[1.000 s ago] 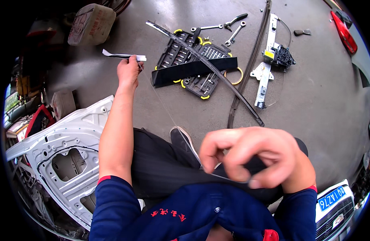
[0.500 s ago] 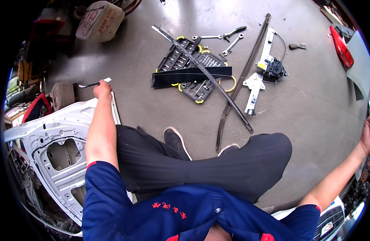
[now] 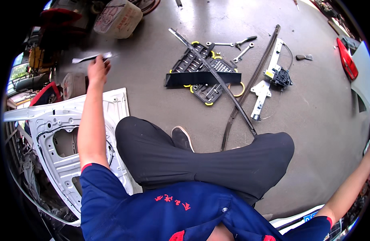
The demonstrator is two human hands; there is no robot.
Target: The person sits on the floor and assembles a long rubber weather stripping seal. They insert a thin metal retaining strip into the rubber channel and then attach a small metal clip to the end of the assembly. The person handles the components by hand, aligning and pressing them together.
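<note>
My left hand (image 3: 97, 72) is stretched out over the floor at the far left, beyond a white car door shell (image 3: 121, 105). Its fingers are closed on a thin strip (image 3: 85, 60), dark in the middle with white ends; motion smears it and its kind is unclear. At the far right edge, my right arm (image 3: 353, 176) reaches outward. That hand is mostly cut off at the picture's rim, its fingers hidden beside a dark shape.
Ahead lie an open socket tool case (image 3: 209, 96), a black trim panel (image 3: 205, 79), long dark channel strips (image 3: 253, 76), a window regulator (image 3: 261, 92), ratcheting wrenches (image 3: 244, 52), tape (image 3: 242, 89) and a scraper (image 3: 304, 57). A red tail light (image 3: 347, 60) stands right, a plastic tub (image 3: 118, 20) far left.
My left hand has moved farther forward with the strip. My right hand has gone lower and out toward the rim. A thin line stretched across the floor earlier no longer shows.
</note>
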